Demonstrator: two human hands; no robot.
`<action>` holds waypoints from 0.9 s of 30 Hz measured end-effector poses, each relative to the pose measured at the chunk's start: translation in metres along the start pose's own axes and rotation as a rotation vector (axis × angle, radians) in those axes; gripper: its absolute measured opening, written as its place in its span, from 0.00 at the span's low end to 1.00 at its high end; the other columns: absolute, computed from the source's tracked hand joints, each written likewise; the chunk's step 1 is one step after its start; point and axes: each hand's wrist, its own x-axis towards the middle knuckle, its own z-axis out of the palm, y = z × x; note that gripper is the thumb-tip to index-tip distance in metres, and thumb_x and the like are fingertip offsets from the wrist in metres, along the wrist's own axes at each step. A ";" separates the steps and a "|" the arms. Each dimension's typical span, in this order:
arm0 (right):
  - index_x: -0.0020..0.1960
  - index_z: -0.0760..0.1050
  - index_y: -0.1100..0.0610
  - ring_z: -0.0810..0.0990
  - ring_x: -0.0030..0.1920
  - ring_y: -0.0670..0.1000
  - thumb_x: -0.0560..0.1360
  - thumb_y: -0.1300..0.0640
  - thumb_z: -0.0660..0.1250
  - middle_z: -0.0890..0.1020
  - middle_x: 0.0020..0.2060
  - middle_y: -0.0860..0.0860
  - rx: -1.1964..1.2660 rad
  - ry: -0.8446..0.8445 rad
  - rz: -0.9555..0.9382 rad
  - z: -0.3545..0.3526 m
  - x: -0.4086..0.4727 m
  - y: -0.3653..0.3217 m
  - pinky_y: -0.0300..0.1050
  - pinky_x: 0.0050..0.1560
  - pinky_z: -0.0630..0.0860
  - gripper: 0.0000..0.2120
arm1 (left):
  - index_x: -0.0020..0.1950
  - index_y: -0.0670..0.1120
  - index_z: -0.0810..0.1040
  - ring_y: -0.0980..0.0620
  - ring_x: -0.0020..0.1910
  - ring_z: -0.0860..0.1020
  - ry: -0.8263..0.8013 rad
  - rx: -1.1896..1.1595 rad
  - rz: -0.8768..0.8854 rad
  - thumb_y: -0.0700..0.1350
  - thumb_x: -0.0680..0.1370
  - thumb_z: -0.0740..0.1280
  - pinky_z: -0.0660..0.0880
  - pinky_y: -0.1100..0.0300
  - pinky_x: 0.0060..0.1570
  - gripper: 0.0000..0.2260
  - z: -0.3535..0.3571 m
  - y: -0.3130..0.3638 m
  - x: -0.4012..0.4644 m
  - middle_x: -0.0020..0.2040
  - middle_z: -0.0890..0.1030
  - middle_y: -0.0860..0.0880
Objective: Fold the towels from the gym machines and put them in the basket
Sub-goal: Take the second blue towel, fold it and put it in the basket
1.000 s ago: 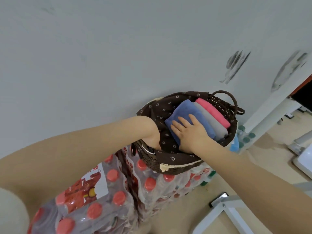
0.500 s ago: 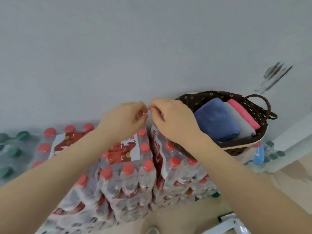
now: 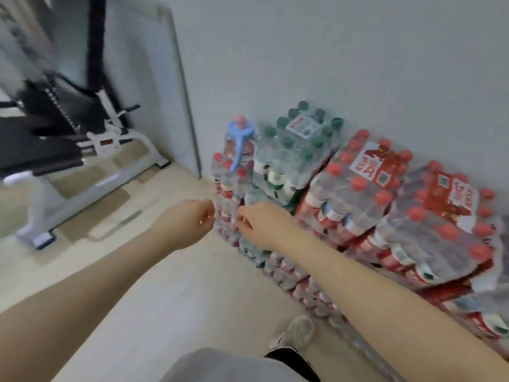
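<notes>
Curling, empty: L hand [image 3: 190,216], R hand [image 3: 259,224]

Both hands, left [image 3: 190,219] and right [image 3: 261,224], hover curled and empty before stacked water-bottle packs [image 3: 371,199].

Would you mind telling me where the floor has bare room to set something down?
The pale floor lies bare between the gym machine's white base and the stacked water bottle packs, under both forearms. Along the wall it is crowded with packs, and a shoe stands beside them.
</notes>
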 end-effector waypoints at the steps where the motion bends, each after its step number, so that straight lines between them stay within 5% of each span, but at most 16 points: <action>1: 0.45 0.73 0.55 0.76 0.46 0.59 0.78 0.55 0.54 0.80 0.48 0.58 0.009 -0.057 -0.053 0.014 0.014 -0.027 0.47 0.39 0.68 0.10 | 0.54 0.45 0.75 0.48 0.45 0.74 0.014 -0.011 -0.077 0.46 0.77 0.60 0.71 0.58 0.46 0.09 -0.005 -0.029 -0.027 0.49 0.80 0.49; 4: 0.52 0.75 0.56 0.77 0.51 0.58 0.78 0.54 0.56 0.80 0.51 0.57 0.028 -0.225 -0.214 0.051 0.054 -0.108 0.48 0.47 0.73 0.11 | 0.56 0.46 0.74 0.52 0.43 0.71 0.085 -0.031 -0.295 0.47 0.78 0.60 0.66 0.61 0.43 0.10 -0.024 -0.108 -0.103 0.52 0.79 0.51; 14: 0.60 0.72 0.53 0.76 0.54 0.55 0.78 0.52 0.56 0.79 0.55 0.53 -0.009 -0.468 -0.586 0.135 0.151 -0.341 0.47 0.51 0.73 0.14 | 0.58 0.46 0.73 0.49 0.47 0.75 0.323 -0.229 -0.926 0.47 0.78 0.59 0.74 0.55 0.48 0.11 -0.049 -0.284 -0.287 0.52 0.79 0.50; 27: 0.55 0.75 0.58 0.77 0.53 0.54 0.78 0.56 0.57 0.80 0.52 0.53 -0.111 -0.635 -0.824 0.198 0.337 -0.609 0.48 0.52 0.74 0.12 | 0.56 0.47 0.75 0.50 0.44 0.74 0.400 -0.290 -1.233 0.46 0.78 0.58 0.71 0.59 0.42 0.10 -0.117 -0.528 -0.372 0.50 0.79 0.51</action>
